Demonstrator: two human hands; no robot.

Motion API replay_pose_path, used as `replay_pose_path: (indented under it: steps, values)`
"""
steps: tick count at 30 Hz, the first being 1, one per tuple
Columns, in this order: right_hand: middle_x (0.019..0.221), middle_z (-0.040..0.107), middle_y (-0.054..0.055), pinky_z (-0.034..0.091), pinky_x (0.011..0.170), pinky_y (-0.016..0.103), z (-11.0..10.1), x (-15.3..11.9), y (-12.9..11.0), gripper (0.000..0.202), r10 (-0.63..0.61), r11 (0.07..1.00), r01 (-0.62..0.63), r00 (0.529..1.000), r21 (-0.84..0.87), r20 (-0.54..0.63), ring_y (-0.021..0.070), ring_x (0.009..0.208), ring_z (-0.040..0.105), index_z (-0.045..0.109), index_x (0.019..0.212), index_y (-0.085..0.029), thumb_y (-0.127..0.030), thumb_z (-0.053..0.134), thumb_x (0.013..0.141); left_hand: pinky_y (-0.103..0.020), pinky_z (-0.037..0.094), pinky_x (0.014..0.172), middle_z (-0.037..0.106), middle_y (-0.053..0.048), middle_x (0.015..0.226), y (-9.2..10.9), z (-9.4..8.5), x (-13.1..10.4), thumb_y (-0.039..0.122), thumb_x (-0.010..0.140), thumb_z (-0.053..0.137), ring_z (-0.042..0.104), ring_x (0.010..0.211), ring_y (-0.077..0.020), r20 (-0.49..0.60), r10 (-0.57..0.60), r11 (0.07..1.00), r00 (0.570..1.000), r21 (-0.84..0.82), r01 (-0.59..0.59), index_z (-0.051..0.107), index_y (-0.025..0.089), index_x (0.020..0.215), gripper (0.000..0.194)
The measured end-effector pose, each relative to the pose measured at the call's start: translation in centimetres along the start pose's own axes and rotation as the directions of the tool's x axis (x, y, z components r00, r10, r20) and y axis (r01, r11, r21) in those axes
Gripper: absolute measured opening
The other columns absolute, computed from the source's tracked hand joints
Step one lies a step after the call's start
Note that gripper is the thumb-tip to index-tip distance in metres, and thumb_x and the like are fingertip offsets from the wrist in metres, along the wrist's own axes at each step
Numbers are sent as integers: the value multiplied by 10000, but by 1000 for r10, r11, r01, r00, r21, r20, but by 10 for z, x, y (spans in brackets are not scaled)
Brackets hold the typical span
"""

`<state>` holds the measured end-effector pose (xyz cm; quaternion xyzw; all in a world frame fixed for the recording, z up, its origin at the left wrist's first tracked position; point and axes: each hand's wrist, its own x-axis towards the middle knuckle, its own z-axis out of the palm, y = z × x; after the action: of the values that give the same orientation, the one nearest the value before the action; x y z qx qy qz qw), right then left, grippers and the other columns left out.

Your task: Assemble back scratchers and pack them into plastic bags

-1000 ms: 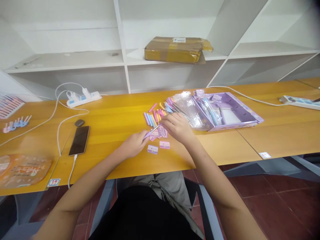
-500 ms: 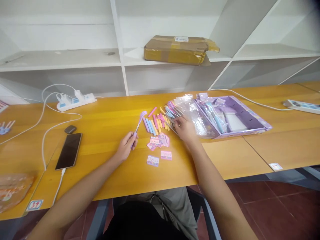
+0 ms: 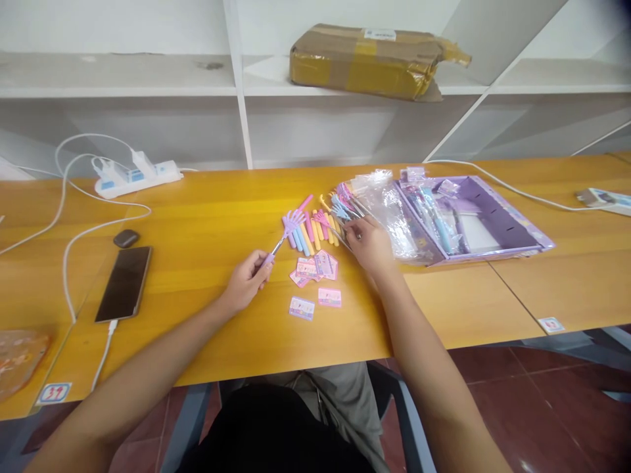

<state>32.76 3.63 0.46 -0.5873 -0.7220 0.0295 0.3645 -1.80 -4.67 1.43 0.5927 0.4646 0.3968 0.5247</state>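
Observation:
My left hand (image 3: 250,279) is wrapped round the handle of a purple hand-shaped stick (image 3: 292,223), its spread fingers pointing up and away. Just right of it lie several pastel tubes (image 3: 306,238) in a row. My right hand (image 3: 369,242) is closed at the metal rod of a pink hand-shaped stick (image 3: 323,219). Behind it are more sticks with blue (image 3: 340,207) and pink heads and metal rods. Small printed cards (image 3: 306,268) lie below the tubes, with two single cards (image 3: 302,308) nearer me.
Clear plastic bags (image 3: 387,213) and an open purple box (image 3: 513,226) with wrapped items sit at the right. On the left are a phone (image 3: 124,284), a black case (image 3: 127,238), a power strip (image 3: 140,179) and white cables. A taped carton (image 3: 365,62) rests on the shelf.
The purple stick in my left hand has turned, so its spread fingers now show broadly. My right hand stays at the sticks. The camera view has shifted downward.

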Motion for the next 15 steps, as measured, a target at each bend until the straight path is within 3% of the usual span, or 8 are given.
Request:
replay_pose_path:
  steps: [8,15]
  values:
    - [1031,756,127,551,837,440,-6,1,8,257,25,1000,-25,999,3,-40,286,898,692,792,1034,-208,-296,553,1005,-241,392,551,568,43,740,1,1,2,672,1045,581,480,557,-90,-24,4,1000,1000,-27,-5,596,207,1022,466]
    - [981,727,122,556,858,443,-18,5,19,227,134,986,-146,981,-81,-138,285,878,666,777,994,-221,-276,558,972,-248,391,551,565,45,732,0,1,1,683,1045,575,481,557,-95,-11,6,1000,1000,-15,-6,597,209,1025,475]
